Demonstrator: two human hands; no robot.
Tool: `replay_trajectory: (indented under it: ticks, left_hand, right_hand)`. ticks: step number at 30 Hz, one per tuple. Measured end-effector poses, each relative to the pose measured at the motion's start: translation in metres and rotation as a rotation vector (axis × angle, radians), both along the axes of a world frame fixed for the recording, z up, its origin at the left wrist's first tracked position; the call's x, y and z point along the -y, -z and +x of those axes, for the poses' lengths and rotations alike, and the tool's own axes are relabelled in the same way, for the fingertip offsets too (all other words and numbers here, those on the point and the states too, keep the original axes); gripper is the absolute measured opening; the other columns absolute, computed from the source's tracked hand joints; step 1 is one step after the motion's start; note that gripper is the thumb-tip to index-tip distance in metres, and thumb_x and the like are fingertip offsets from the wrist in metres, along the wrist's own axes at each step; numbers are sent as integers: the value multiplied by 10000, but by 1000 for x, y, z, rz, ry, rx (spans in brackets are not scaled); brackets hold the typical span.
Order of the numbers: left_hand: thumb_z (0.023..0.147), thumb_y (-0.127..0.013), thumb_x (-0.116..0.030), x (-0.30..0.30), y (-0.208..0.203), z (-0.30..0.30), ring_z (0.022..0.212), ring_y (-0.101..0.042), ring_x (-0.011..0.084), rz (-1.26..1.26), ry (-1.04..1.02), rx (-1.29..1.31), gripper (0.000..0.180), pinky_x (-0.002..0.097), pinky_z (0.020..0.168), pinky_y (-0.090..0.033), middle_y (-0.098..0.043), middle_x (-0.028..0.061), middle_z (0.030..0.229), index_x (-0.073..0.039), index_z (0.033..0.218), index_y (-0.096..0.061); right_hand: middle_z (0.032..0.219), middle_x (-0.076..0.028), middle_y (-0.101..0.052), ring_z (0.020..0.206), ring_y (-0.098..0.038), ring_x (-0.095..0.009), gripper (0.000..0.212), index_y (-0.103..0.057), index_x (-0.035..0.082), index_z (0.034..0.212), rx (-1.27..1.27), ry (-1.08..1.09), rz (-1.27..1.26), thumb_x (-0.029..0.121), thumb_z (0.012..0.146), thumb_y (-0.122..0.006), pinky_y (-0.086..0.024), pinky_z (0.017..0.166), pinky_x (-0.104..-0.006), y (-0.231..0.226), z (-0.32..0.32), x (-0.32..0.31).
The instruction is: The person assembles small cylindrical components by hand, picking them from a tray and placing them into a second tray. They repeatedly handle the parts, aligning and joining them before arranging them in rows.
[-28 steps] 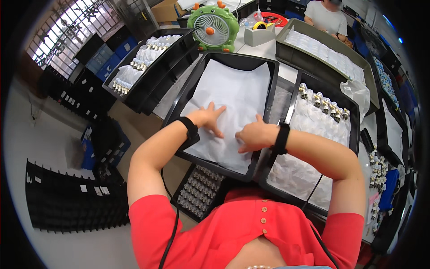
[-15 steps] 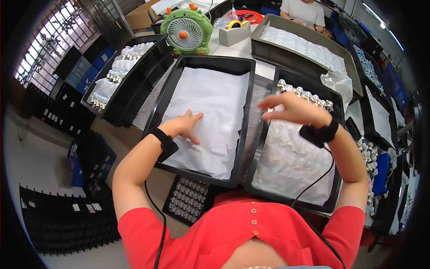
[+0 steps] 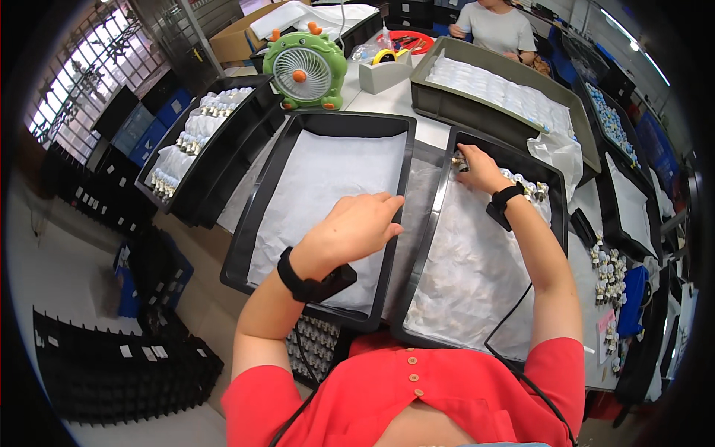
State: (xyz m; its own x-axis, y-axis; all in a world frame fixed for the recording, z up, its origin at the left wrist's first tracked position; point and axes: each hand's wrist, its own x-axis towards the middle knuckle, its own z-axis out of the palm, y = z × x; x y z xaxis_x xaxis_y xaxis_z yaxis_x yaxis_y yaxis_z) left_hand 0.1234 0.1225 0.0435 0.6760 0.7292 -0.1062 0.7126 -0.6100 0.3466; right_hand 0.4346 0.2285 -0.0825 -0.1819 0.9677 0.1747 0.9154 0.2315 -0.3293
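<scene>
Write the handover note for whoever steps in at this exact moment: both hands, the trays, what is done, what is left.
Left hand: open, resting on the white sheet lining the left black tray, holding nothing.
Right hand: at the far corner of the right black tray, fingers on the small metal-capped parts; grip not clear.
Done: both trays lined; one short row of parts along the right tray's far edge.
Left: the left tray holds no parts; most of the right tray is bare.

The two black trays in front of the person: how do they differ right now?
The left tray holds only a white liner sheet; the right tray has small capped bottles along its far end. The left hand rests on the left tray's sheet; the right hand reaches the right tray's bottles. Both are black, rectangular and lined.
</scene>
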Motion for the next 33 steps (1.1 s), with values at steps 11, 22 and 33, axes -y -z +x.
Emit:
replay_trajectory:
  ticks: [11,22,33]
  left_hand:
    - [839,-585,-72,-8,61,28,946,-557,479,-108,-81,28,669,485,797,-485,-362,381,1272,-14,1405,-233]
    - [813,-565,-21,-1,42,26,941,-586,445,-15,39,183,636,433,774,-504,-423,290,1287,-46,1395,-308]
    - [849,-651,-45,-8,49,81,995,-604,162,-586,-79,1107,618,284,815,-518,-460,158,1279,-44,1388,-349]
  right_hand:
    - [1147,-128,-525,1000,-570,-261,667,-482,42,1244,-319,-37,133,163,662,-785,-480,868,-329,-26,2,20]
    - [1280,-89,-505,1105,-567,-188,718,-436,46,1296,-831,-332,178,48,679,-803,-460,966,-323,-83,-40,118]
    - [1220,-100,-546,1041,-605,-222,647,-469,56,1264,-774,-295,208,87,703,-791,-501,918,-337,-65,-53,128]
